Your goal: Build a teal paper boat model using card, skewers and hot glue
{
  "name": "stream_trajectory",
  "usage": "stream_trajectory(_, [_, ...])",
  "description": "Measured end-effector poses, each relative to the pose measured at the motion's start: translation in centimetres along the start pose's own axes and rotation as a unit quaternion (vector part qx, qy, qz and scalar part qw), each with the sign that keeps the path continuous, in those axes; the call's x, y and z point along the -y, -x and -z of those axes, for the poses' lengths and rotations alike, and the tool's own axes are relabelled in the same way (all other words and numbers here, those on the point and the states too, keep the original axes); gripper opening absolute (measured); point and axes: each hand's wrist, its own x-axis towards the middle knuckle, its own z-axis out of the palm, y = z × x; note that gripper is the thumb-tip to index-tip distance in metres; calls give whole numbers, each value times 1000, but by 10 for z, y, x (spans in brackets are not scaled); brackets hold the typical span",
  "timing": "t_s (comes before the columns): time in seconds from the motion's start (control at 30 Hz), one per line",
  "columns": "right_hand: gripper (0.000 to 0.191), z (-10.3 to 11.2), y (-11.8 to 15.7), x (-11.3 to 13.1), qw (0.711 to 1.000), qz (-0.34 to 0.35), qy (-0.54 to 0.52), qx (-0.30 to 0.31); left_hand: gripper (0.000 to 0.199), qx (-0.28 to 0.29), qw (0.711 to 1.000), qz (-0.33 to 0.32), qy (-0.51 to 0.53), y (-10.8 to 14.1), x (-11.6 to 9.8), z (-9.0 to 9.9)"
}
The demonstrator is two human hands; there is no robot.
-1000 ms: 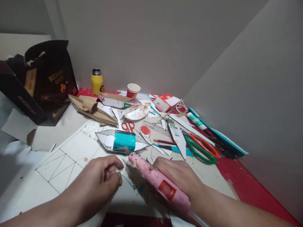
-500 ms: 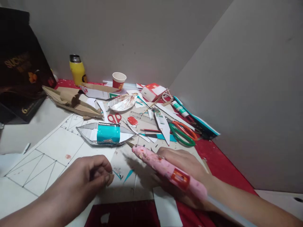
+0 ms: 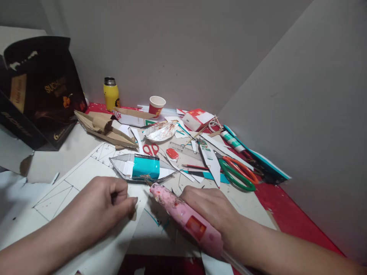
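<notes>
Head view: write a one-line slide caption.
Right hand grips a pink glue gun, nozzle near a teal-banded, boat-shaped card model; left hand curled nearby.

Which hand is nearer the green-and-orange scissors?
Right. The right hand, holding the glue gun, is just left of the scissors, nearer the camera; the left hand is much farther left.

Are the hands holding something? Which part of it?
The right hand holds the pink glue gun from its right side; the exact grip is hidden behind it. I can't tell if the left hand holds anything.
</notes>
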Motion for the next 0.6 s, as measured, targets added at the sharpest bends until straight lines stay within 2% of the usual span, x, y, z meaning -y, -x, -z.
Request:
stream_trajectory(0.07, [12,-3,1,-2,1000,5,6,-6,27,-20,1000,13,14,-4,-1,3])
stream_trajectory(0.17, [16,-7,3,-4,1000,3,7,-7,13,-70,994,21,77,-8,-3,3])
stream_trajectory(0.23, [17,-8,3,-4,1000,7,4,-8,23,-81,988,15,132,-11,-5,2])
stream_trajectory(0.37, [15,-7,0,-2,1000,9,-3,-1,32,-65,971,2,231,-16,-9,-4])
stream_trajectory(0.6, [14,-10,1,-4,1000,-4,19,2,27,-21,966,7,257,-25,-4,-9])
